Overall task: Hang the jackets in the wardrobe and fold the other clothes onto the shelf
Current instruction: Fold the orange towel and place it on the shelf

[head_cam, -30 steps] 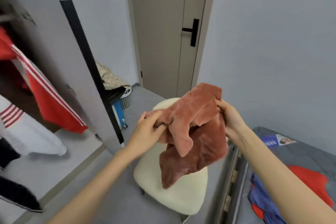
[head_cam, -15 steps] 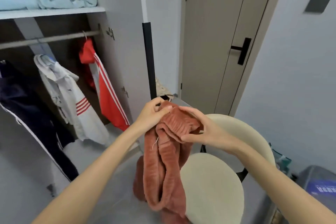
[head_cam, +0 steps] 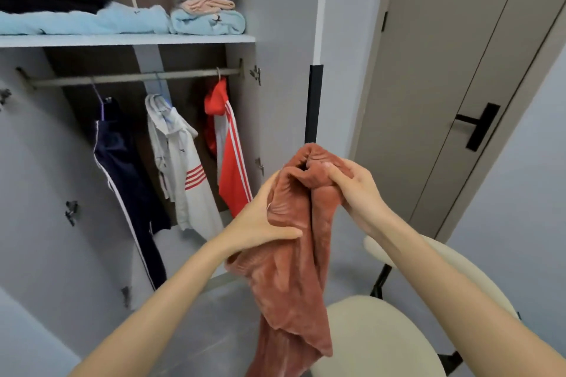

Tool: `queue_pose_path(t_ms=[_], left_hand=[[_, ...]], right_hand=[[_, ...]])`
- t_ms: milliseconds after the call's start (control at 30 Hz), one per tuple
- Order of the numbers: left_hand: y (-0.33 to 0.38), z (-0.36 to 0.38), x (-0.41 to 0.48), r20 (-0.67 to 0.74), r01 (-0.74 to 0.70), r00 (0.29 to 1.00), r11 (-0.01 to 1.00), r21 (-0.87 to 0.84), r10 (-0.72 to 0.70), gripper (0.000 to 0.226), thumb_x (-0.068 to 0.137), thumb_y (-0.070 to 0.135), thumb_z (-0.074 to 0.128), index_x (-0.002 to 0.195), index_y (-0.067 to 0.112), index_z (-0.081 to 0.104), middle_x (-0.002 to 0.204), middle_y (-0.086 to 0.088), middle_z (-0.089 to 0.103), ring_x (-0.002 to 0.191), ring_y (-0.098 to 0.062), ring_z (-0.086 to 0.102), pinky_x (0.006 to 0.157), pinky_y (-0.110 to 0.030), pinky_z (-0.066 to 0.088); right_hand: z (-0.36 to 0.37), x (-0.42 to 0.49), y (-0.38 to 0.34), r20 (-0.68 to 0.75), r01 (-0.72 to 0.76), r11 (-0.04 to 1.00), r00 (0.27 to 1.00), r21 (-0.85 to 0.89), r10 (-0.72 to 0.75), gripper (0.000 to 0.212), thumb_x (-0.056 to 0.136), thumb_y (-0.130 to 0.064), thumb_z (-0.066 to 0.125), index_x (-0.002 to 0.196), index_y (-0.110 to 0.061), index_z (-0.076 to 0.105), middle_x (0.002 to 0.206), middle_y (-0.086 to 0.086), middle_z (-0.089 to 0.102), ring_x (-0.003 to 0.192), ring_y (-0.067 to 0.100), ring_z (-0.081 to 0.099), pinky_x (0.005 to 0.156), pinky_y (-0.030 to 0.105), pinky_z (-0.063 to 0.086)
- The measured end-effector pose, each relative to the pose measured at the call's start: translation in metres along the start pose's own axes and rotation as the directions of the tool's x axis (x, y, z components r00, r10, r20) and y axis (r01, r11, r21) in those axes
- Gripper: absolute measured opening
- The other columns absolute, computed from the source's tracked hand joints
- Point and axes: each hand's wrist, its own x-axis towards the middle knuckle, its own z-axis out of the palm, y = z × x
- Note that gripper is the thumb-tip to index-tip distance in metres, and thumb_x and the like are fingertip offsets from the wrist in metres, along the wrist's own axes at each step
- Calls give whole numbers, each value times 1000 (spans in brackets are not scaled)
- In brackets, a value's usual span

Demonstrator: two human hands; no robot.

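Folded clothes [head_cam: 208, 12] lie on the pale wardrobe shelf [head_cam: 128, 40]; striped jackets [head_cam: 180, 168] hang from the metal rail [head_cam: 128, 78] beneath; the cream padded chair [head_cam: 376, 337] stands right.

To your lower right stands a cream padded chair [head_cam: 376, 343] with a curved backrest and dark legs, on the grey floor [head_cam: 214, 330]. Beyond it you face a closed beige door [head_cam: 444, 70] with a black lever handle [head_cam: 479, 127], and a pale grey wall [head_cam: 520, 223] to its right.
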Motion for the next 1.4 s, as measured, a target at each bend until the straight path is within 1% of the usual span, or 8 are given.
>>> queue_pose_path(t_ms=[167,300,533,633,733,900,1233,1400], left_hand=[[-1,-36,-11,-153,24,988,980,196,7,61,85,16,73,136,30,43,131,16,53,126,-4,49,108,-26,38],[21,-71,-16,-137,37,990,892,450,28,15,92,33,63,106,38,63,82,30,60,82,11,57,69,-13,39],[54,-81,-10,-162,54,985,804,592,53,23,89,51,58,87,31,69,76,12,67,76,-3,60,69,-29,47],[62,-85,-10,-122,6,988,779,627,91,28,88,52,59,90,27,70,79,9,69,78,-3,62,69,-30,49],[61,-96,-19,-103,-11,988,703,712,119,32,81,63,59,84,31,65,74,16,66,75,2,59,60,-24,43],[38,-121,-38,-48,17,998,554,833,41,33,74,61,68,93,35,58,65,18,53,69,-5,51,55,-20,35],[-14,-183,-84,-201,317,944,543,778,-263,19,87,37,65,85,30,48,75,11,58,74,-14,57,70,-36,47],[-8,-190,-89,-155,469,882,794,387,-446,5,92,29,63,95,28,61,91,11,66,86,-7,65,70,-19,48]], right_hand=[[4,17,-10,53,-91,995,995,50,89,24,94,-18,61,115,-8,63,107,6,70,97,17,65,81,23,50],[4,21,-2,69,-43,933,995,-358,72,23,93,-20,62,115,-16,61,110,-2,63,99,12,60,73,8,43],[34,0,18,530,361,720,848,-593,11,115,61,-57,81,148,-53,6,153,-16,25,142,12,21,116,37,22],[52,-1,30,451,471,524,875,-709,-177,78,74,-37,70,142,-32,33,142,-7,39,129,17,39,104,38,39],[55,8,27,353,436,531,900,-727,-255,11,82,-18,52,80,-28,49,80,-7,53,81,27,56,67,39,45],[61,36,6,439,510,258,851,-820,-287,31,83,-26,49,61,-26,28,55,-11,37,63,26,44,53,31,27],[76,73,-1,531,495,442,846,-748,-50,9,86,-26,53,86,-27,62,75,-11,61,69,6,56,53,23,35],[79,81,14,533,337,658,838,-674,116,15,95,-27,58,91,-15,65,84,0,65,79,18,63,61,17,45]])
